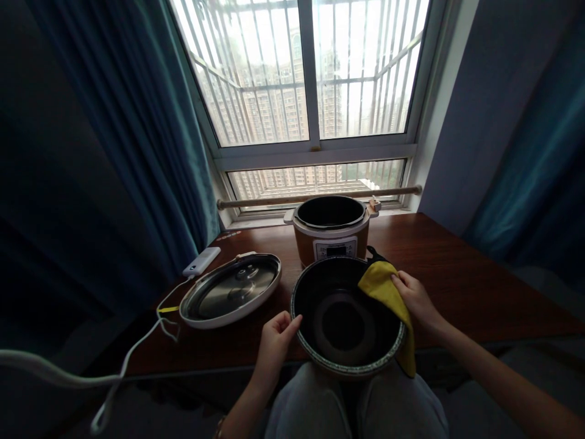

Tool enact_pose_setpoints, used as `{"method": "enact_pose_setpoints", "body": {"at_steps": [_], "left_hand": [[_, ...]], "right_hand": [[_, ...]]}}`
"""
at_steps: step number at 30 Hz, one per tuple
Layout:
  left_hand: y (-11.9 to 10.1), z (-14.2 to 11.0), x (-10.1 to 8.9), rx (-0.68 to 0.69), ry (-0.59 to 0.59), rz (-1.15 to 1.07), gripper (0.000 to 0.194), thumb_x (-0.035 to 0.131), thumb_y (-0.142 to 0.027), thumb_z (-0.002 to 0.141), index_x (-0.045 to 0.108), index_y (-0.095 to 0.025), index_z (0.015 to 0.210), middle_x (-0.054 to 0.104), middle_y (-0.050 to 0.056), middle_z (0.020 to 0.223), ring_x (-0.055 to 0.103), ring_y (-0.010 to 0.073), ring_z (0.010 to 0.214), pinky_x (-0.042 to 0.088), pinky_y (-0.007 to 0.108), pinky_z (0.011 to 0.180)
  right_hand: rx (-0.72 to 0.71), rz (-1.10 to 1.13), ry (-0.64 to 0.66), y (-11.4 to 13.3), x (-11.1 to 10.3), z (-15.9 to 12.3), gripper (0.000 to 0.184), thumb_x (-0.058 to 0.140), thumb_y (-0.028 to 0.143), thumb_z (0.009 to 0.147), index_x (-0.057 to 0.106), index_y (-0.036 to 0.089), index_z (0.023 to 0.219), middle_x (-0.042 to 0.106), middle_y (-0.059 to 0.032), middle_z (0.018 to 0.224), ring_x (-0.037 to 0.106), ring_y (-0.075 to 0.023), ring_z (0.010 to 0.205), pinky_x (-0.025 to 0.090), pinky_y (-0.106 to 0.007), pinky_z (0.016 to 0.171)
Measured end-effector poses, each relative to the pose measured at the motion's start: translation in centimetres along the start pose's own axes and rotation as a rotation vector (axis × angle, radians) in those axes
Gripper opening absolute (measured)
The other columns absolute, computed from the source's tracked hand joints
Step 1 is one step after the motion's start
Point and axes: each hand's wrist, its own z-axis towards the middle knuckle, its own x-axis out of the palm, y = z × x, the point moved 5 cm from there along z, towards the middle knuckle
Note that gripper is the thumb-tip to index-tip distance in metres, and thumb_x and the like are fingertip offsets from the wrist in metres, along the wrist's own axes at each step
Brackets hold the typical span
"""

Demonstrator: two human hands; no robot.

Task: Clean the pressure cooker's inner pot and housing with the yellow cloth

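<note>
The black inner pot (345, 323) is held tilted between the two hands, its mouth turned toward the camera. Its rim is pinched at about 9 o'clock by the thumb and fingers of the left hand (276, 338). At about 2 o'clock from the pot's middle, the yellow cloth (381, 280) is gripped by the closed right hand (414, 296); it is draped over the rim, with one end hung down outside at 4 o'clock.

The front edge of the wooden table (484, 292) is overhung by the pot at 6 o'clock, above the knees (315, 402); whether weight is borne by the knees cannot be told. At 12 o'clock, just beyond the pot, the cooker body (304, 244) is set before the window (269, 79), its lower front partly hidden by the pot's rim. The upturned lid (233, 296) is placed at 10 o'clock, near the left hand but apart from it. Farther out in that direction, a white device (202, 261) is laid with a white cable (137, 344) beside it. From 2 to 4 o'clock, bare wood is shown beyond the right hand.

Lettering is carried by the cooker's control panel (336, 248), but it is too small to be read.
</note>
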Motion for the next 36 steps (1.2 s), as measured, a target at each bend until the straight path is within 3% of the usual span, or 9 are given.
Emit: {"method": "enact_pose_setpoints", "body": {"at_steps": [3,6,9,11,13,17,23,31,36], "left_hand": [[-0.6,0.2,-0.9,0.059,0.002,0.131,0.045,0.056,-0.05,0.072,0.031,-0.019,0.052,0.025,-0.007,0.052,0.025,0.0074,0.05,0.023,0.021,0.048],[-2.6,1.7,-2.7,0.172,-0.102,0.314,0.046,0.048,-0.052,0.078,0.038,-0.017,0.049,0.031,-0.006,0.048,0.033,0.0088,0.049,0.028,0.022,0.05],[-5.1,5.6,-3.4,0.277,-0.217,0.393,0.035,0.053,-0.048,0.078,0.057,-0.016,0.065,0.054,-0.001,0.058,0.052,0.014,0.061,0.039,0.024,0.062],[-6.1,9.3,-2.5,0.287,-0.209,0.286,0.033,0.063,-0.042,0.072,0.062,-0.015,0.091,0.066,0.006,0.087,0.061,0.0201,0.082,0.044,0.029,0.075],[-6.1,13.0,-0.7,0.199,-0.124,0.046,0.051,0.068,-0.03,0.069,0.053,-0.011,0.114,0.057,0.017,0.119,0.055,0.0248,0.108,0.043,0.032,0.088],[-5.3,17.2,2.4,0.105,-0.057,-0.128,0.059,0.063,-0.018,0.075,0.039,-0.011,0.128,0.049,0.019,0.13,0.043,0.0247,0.123,0.036,0.037,0.1],[-4.9,19.2,3.7,0.106,0.001,-0.194,0.044,0.058,-0.011,0.077,0.047,-0.015,0.119,0.047,0.013,0.133,0.04,0.023,0.125,0.036,0.036,0.101],[-5.6,23.3,5.5,0.092,0.036,-0.19,0.038,0.047,-0.001,0.076,0.05,-0.009,0.114,0.041,0.015,0.137,0.04,0.0213,0.126,0.038,0.035,0.1],[-7.1,22.3,5.1,0.115,0.034,-0.161,0.039,0.05,-0.006,0.077,0.048,-0.01,0.116,0.042,0.015,0.136,0.041,0.0201,0.125,0.036,0.032,0.101]], "right_hand": [[-0.015,0.005,0.004,0.2,-0.6,0.3,0.03,0.042,0.045,0.082,0.049,0.018,0.071,0.053,0.0,0.067,0.048,-0.014,0.062,0.035,-0.024,0.054],[-0.105,-0.054,-0.189,1.9,-2.5,1.8,0.03,0.04,0.046,0.084,0.047,0.019,0.071,0.051,0.0003,0.065,0.047,-0.0137,0.06,0.034,-0.024,0.054],[-0.292,-0.123,-0.34,4.9,-3.1,4.4,0.027,0.037,0.044,0.086,0.046,0.02,0.076,0.05,-0.0002,0.068,0.048,-0.0144,0.062,0.036,-0.025,0.058],[-0.435,-0.175,-0.286,6.8,-1.5,6.6,0.024,0.037,0.042,0.086,0.048,0.02,0.083,0.052,-0.0025,0.077,0.05,-0.0163,0.07,0.038,-0.027,0.065],[-0.503,-0.227,-0.175,7.6,0.9,8.5,0.022,0.04,0.04,0.084,0.048,0.02,0.088,0.05,-0.0045,0.084,0.05,-0.018,0.076,0.04,-0.03,0.072],[-0.494,-0.253,-0.118,6.9,4.1,11.1,0.021,0.047,0.039,0.077,0.044,0.021,0.086,0.044,-0.0048,0.083,0.046,-0.0202,0.079,0.041,-0.035,0.076],[-0.485,-0.237,-0.092,5.9,4.7,14.2,0.022,0.051,0.039,0.074,0.04,0.022,0.084,0.042,-0.0035,0.082,0.045,-0.0206,0.08,0.041,-0.038,0.079],[-0.435,-0.142,-0.076,5.7,5.0,19.7,0.02,0.056,0.032,0.069,0.043,0.022,0.081,0.046,-0.0033,0.081,0.046,-0.0214,0.083,0.04,-0.039,0.081],[-0.367,0.011,-0.044,5.4,4.3,19.7,0.019,0.052,0.036,0.072,0.044,0.022,0.082,0.054,-0.0027,0.083,0.053,-0.0185,0.081,0.045,-0.035,0.073]]}}
